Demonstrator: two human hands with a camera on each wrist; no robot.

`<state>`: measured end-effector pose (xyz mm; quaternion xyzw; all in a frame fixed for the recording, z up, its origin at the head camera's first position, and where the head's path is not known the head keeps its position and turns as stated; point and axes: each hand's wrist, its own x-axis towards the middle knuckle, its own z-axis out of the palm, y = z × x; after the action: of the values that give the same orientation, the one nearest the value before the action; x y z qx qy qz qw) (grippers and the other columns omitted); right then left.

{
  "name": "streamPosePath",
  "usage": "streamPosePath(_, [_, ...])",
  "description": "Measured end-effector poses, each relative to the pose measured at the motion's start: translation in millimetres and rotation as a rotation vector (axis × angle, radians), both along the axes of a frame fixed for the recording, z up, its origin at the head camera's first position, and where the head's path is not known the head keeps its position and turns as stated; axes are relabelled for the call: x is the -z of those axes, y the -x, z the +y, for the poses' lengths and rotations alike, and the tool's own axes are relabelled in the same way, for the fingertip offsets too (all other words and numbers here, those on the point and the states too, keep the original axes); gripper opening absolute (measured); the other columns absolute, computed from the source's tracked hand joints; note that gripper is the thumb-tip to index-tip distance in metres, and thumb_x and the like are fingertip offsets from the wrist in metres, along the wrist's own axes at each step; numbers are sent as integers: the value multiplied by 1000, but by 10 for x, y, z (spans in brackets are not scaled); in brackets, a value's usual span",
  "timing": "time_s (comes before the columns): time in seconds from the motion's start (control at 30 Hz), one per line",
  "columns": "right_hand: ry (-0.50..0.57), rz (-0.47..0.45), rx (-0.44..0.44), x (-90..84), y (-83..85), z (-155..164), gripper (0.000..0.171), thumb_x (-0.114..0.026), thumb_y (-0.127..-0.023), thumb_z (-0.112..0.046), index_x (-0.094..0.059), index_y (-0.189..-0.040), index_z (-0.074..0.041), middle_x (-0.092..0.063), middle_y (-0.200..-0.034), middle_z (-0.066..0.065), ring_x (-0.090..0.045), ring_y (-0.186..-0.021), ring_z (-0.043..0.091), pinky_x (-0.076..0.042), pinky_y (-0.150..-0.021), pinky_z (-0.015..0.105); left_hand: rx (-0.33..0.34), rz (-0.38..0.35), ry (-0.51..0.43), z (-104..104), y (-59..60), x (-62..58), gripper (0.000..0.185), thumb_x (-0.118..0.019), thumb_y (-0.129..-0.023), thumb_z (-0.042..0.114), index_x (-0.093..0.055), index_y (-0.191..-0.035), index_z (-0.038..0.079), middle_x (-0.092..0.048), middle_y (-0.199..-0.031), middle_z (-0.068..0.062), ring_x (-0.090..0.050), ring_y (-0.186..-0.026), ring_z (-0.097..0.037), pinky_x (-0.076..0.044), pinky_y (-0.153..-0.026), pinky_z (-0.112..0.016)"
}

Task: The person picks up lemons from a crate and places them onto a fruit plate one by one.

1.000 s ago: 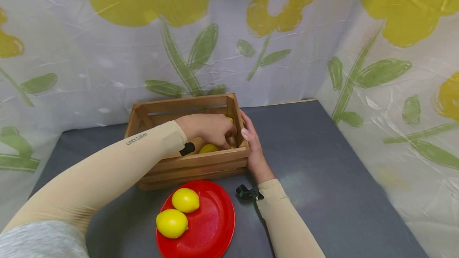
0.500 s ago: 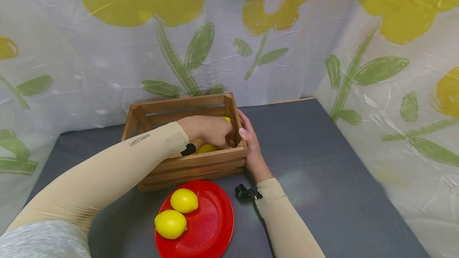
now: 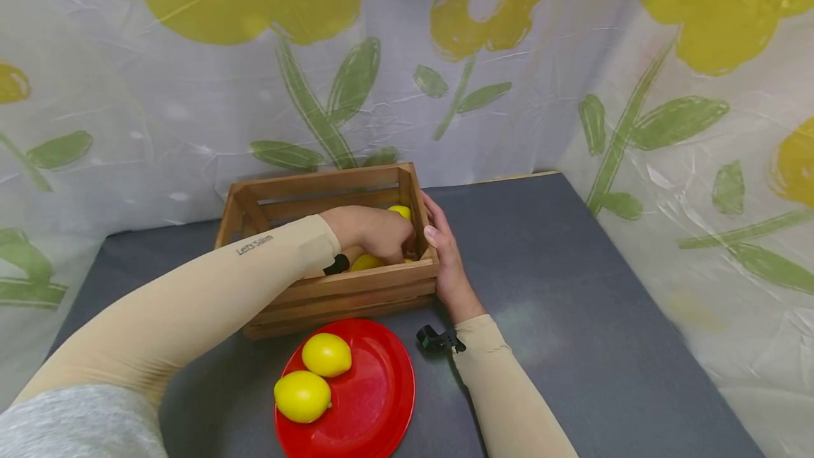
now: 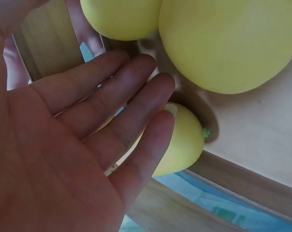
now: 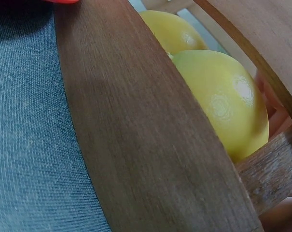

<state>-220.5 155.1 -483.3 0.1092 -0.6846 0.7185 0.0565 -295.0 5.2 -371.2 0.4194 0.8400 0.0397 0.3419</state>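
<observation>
A wooden crate [image 3: 356, 292] stands mid-table with several yellow lemons inside [image 3: 400, 212]. My left hand [image 3: 375, 232] reaches into its right end. In the left wrist view that hand [image 4: 88, 145] is spread with straight fingers, its fingertips lying against a small lemon [image 4: 184, 140] beside a larger one [image 4: 232, 43]. My right hand [image 3: 448, 260] rests flat along the outside of the crate's right wall, thumb near the rim. The right wrist view shows a crate slat [image 5: 146, 145] with a lemon [image 5: 223, 101] behind it.
In front of the crate lies a red plate [image 3: 381, 387] bearing two lemons [image 3: 326, 355] [image 3: 302, 396]. The table has a dark grey top [image 3: 572, 288]. Flower-printed sheeting [image 3: 509, 90] closes off the back and right sides.
My left hand has shifted slightly inside the crate, and the lemon at the back right shows more. The right hand stays against the crate wall.
</observation>
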Motion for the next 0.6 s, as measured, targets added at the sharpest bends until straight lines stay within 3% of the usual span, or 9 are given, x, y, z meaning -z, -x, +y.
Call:
streamPosePath(0.2, [12, -7, -5, -7, 9, -6, 71, -42, -96, -54, -37, -166, -41, -36, -172, -4, -38, -156, 29, -29, -127, 64, 22, 0, 10, 13, -5, 9, 37, -69, -97, 20, -76, -132, 10, -78, -123, -3, -67, -103, -19, -57, -102, -36])
streamPosePath(0.37, [6, -14, -8, -12, 2, -13, 73, -43, -96, -55, -36, -167, -40, -35, -172, -2, -37, -157, 30, -29, -128, 65, 14, -15, 33, 16, -2, 32, 39, -69, -97, 20, -75, -134, 10, -77, -129, -4, -69, -111, -19, -56, -106, -37])
streamPosePath(0.6, [0, -12, 7, -3, 6, 4, 71, -42, -96, -55, -37, -166, -42, -36, -172, -5, -37, -157, 28, -29, -128, 64, -7, -47, 55, 55, -8, 63, 46, -73, -100, 31, -71, -142, 13, -74, -135, -3, -67, -115, -18, -53, -113, -38])
